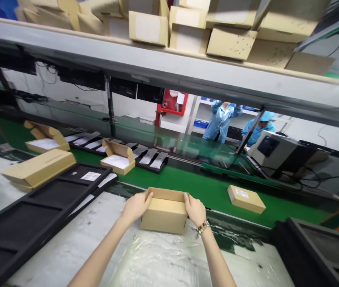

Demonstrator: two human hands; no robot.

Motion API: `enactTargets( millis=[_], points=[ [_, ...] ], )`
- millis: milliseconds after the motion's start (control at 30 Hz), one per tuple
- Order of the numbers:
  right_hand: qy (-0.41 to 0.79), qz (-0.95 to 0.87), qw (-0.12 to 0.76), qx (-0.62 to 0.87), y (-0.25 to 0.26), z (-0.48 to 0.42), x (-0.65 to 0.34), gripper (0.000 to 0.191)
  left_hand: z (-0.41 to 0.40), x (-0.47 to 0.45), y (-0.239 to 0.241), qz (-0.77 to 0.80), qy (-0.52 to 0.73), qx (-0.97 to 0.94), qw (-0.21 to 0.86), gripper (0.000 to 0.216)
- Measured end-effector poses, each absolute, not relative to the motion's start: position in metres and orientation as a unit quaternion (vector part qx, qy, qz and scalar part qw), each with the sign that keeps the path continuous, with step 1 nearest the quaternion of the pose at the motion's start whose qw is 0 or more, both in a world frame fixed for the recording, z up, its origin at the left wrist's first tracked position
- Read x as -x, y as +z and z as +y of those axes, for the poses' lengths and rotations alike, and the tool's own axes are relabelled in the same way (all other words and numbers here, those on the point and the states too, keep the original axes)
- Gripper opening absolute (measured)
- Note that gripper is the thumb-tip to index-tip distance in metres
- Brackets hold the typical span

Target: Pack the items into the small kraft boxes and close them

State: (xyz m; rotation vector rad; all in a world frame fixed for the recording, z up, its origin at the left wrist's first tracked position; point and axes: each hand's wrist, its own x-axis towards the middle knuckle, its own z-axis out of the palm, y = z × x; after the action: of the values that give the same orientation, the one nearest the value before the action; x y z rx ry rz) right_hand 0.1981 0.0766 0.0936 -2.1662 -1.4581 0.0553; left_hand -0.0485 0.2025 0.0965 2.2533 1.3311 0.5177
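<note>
A brown cardboard box (164, 219) sits on the plastic-covered bench in front of me, close to the green belt. Its far flap (169, 194) stands up. My left hand (136, 207) grips the box at its left far corner, with the thumb over the flap's edge. At the right far corner my right hand (196, 209) holds it the same way, a beaded bracelet (202, 227) on the wrist. The fingers behind the flap are hidden, and so is the inside of the box.
A green conveyor belt (187, 179) carries open boxes (118, 160), black trays (153, 163) of bagged items and a closed labelled box (246, 198). Black trays (46, 203) lie left, another stack (322, 251) right. A shelf (157, 56) of cartons hangs overhead. Two people work beyond.
</note>
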Motion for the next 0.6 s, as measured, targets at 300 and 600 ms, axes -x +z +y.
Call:
enactTargets(
  millis=[300,600],
  points=[
    [0.095,-0.586,0.359,0.72,0.104,0.038,-0.192,0.021,0.201,0.075,0.124,0.384,0.165,-0.833,0.363,0.046],
    [-0.012,-0.623,0.37,0.689,0.022,-0.039,-0.16,0.042,0.121,0.123,0.053,0.411,0.133,-0.865,0.253,0.05]
  ],
)
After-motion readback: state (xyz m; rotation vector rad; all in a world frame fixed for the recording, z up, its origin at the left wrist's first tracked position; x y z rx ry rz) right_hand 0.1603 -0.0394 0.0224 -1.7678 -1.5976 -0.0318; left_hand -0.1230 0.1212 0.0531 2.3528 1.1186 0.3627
